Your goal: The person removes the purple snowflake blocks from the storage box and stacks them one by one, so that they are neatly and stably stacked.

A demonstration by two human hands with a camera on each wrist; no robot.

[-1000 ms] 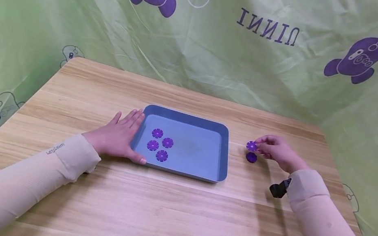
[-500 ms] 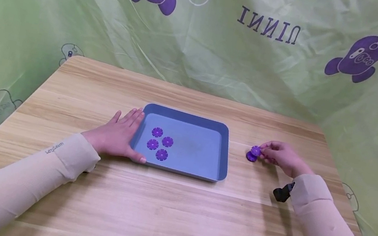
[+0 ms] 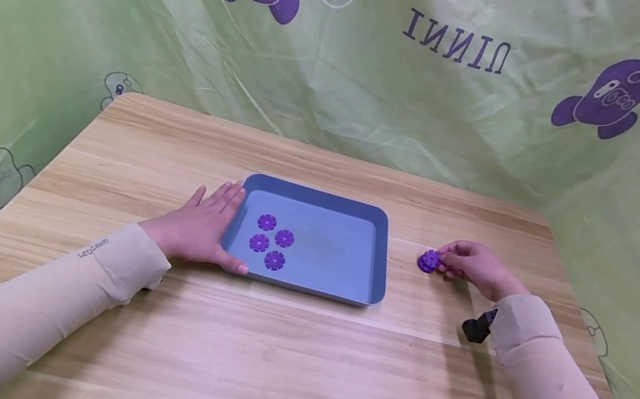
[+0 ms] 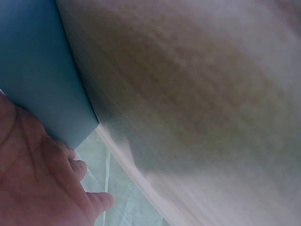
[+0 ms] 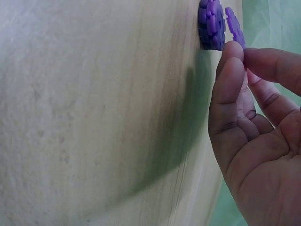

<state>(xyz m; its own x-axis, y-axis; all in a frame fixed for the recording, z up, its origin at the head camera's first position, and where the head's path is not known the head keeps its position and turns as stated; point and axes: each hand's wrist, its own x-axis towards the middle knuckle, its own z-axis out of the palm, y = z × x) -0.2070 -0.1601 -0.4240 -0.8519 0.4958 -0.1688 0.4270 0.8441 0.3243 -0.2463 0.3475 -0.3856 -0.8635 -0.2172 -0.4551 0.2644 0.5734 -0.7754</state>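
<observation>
Green curtain (image 3: 349,92), letters (image 3: 456,42) approx. "INNIU"; wood table (image 3: 294,363); L sleeve (image 3: 35,311) w/ small txt (image 3: 93,248), illegible; blue tray (image 3: 331,250). L hand (image 3: 196,229) on tray's L edge, fingers straight, no grip. R hand (image 3: 477,266) pinching purple disc (image 5: 234,26) just above purple stack (image 5: 210,28), R of tray. 4 discs (image 3: 259,243) in tray.

Green printed sheet (image 3: 363,88) behind wooden table (image 3: 281,368)

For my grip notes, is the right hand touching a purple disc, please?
Touching: in the right wrist view, the right hand pinches a purple disc by its edge.
</observation>
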